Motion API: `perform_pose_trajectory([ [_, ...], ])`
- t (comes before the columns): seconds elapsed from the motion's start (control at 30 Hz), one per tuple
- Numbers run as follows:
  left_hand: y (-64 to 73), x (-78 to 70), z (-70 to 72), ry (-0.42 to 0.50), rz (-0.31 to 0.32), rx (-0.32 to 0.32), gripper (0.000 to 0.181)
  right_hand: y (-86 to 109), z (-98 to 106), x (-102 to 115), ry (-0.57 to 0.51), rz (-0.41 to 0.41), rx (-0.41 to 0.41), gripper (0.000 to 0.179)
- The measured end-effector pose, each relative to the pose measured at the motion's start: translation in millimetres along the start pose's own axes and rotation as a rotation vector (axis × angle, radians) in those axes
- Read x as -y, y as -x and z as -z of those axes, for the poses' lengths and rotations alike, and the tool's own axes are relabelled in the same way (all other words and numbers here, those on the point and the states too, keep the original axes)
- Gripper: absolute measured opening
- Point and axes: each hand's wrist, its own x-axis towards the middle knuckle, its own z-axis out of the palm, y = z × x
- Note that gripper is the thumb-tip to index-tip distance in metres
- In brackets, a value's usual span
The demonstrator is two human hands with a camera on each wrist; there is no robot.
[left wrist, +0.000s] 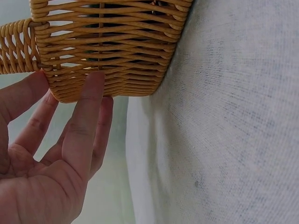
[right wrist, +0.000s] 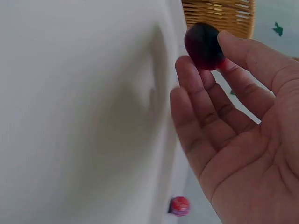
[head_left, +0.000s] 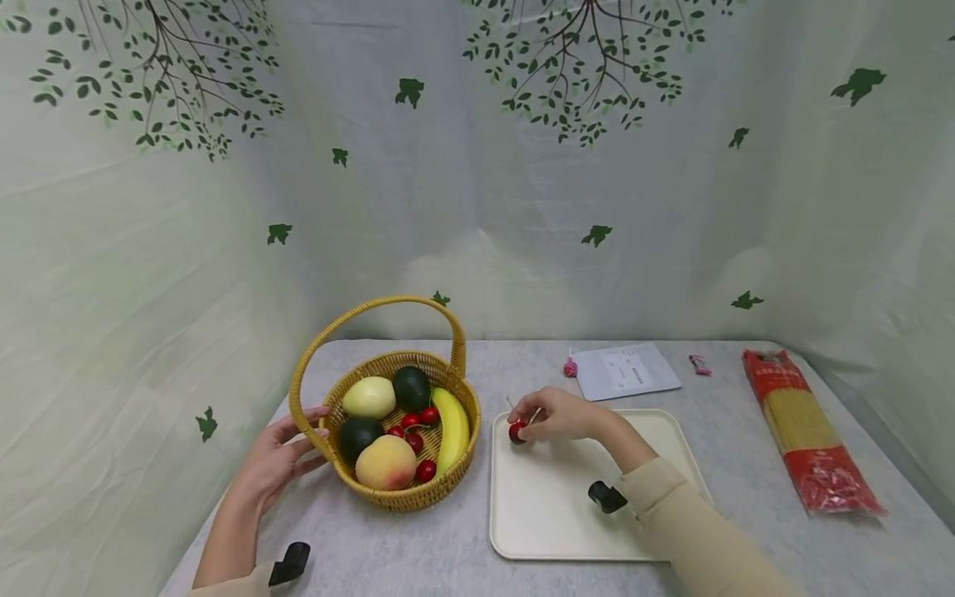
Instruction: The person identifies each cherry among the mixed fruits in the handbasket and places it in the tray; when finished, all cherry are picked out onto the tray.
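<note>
My right hand [head_left: 561,414] pinches a dark red cherry [head_left: 516,432] between thumb and fingertips, over the upper left part of a cream tray [head_left: 548,514]. In the right wrist view the cherry [right wrist: 204,46] shows at the thumb tip. To the left stands a yellow wicker basket [head_left: 406,501] with a tall arched handle. My left hand [head_left: 274,456] touches its left side with extended fingertips near the handle's base. Inside the basket lie a banana [head_left: 451,431], a peach [head_left: 385,463], a pale green fruit [head_left: 369,398], two dark green fruits [head_left: 411,388] and several cherries [head_left: 426,471].
Behind the tray are a grey-white packet [head_left: 627,371] with a printed label and a small pink wrapped candy [head_left: 570,367]. Another small red wrapper [head_left: 700,365] lies farther right. A long red and yellow noodle pack [head_left: 811,431] lies along the table's right side. Pale curtains surround the table.
</note>
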Motion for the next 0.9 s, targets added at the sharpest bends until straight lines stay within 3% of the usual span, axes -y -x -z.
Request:
perform_pose_trajectory([
  [0.3, 1.1, -1.0, -0.3, -0.007, -0.007, 0.004, 0.049, -4.6, -11.2, -15.1, -0.075, -0.049, -0.026, 0.023],
  [0.9, 2.6, -2.1, 1.1, 0.006, -0.018, 0.013, 0.05, -6.7, -11.6, -20.1, -0.074, -0.052, -0.032, 0.023],
])
